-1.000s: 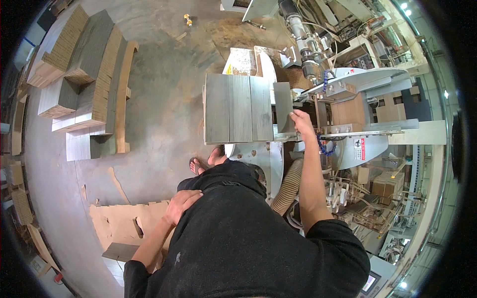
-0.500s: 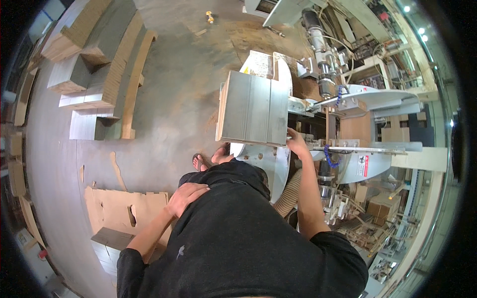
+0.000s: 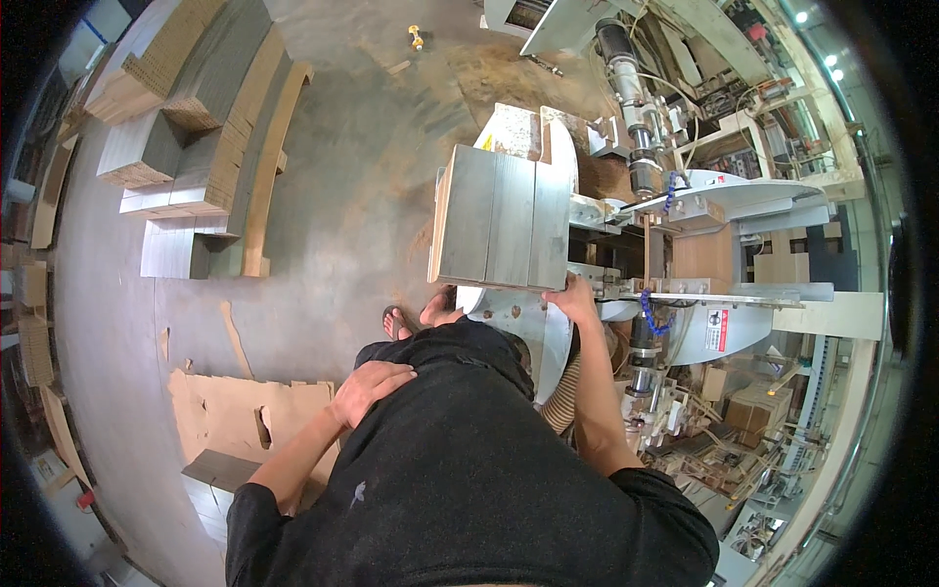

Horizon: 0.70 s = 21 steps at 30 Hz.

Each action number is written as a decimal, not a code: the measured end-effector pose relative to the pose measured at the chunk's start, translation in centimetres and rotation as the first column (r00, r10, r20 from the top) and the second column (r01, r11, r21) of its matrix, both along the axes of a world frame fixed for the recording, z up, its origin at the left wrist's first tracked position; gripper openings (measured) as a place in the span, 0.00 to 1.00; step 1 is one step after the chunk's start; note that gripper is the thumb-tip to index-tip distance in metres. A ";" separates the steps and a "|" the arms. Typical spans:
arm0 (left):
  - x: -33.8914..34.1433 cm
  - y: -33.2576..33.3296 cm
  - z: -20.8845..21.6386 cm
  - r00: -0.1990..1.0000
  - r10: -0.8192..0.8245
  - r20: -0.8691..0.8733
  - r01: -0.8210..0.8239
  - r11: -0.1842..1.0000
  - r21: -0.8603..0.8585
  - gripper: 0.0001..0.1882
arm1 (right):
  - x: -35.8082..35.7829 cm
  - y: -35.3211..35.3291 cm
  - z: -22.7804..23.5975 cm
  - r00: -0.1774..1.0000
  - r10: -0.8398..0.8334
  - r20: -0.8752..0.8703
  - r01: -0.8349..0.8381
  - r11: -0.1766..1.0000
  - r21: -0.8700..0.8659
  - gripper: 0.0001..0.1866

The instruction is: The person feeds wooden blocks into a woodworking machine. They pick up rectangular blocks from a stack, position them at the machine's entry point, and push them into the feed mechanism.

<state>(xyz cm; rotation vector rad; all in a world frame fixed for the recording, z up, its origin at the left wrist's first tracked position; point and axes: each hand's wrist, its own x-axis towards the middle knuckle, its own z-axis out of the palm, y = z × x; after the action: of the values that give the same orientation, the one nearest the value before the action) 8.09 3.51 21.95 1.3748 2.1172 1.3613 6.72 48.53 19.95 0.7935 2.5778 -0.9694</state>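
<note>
A stack of grey-faced boards [image 3: 501,220] stands before me, its top made of several strips side by side. At its near right corner is my right hand [image 3: 575,299], with the thumb along the near edge and the fingers bent against the right side; some fingertips are hidden. My left hand [image 3: 372,389] lies flat on my dark clothing at the left thigh, its fingers stretched out and holding nothing. Beside the stack on the right is a machine with white guard plates [image 3: 719,331], metal cylinders [image 3: 641,176] and a blue coiled hose [image 3: 653,311].
Stacked grey-faced boards [image 3: 161,186] stand on the floor at the left, beside a long wooden piece [image 3: 262,196]. Torn cardboard [image 3: 230,401] lies at lower left with more boards [image 3: 217,470]. A ribbed hose [image 3: 562,396] runs below my right arm. A small yellow object [image 3: 416,37] lies far off.
My right hand has shifted left and slightly nearer, from the stack's right side to its near right corner. My left hand stays on the thigh. The view has moved slightly.
</note>
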 end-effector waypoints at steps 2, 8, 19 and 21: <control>-0.2 0.2 -0.1 1.000 0.000 -0.004 0.000 1.000 0.003 0.26 | 0.4 0.8 -1.4 0.998 -0.004 -0.065 -0.001 0.996 -0.086 0.29; -0.1 0.2 0.0 1.000 0.009 -0.005 -0.009 1.000 0.013 0.25 | 1.5 1.4 -4.2 0.988 -0.153 -0.025 0.134 0.924 -0.357 0.30; -0.1 0.0 0.1 1.000 0.025 0.014 -0.025 0.999 -0.021 0.26 | 2.4 0.2 -6.4 0.950 -0.307 -0.056 0.260 0.878 -0.402 0.21; -0.2 0.0 0.2 1.000 0.020 0.021 -0.020 1.000 -0.010 0.26 | 2.7 0.2 -7.1 0.957 -0.277 -0.087 0.232 0.910 -0.345 0.18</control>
<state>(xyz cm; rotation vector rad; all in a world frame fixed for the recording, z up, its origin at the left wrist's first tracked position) 7.90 3.55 22.10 1.3330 2.1266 1.3655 9.47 48.72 12.90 1.0138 2.3551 -1.5363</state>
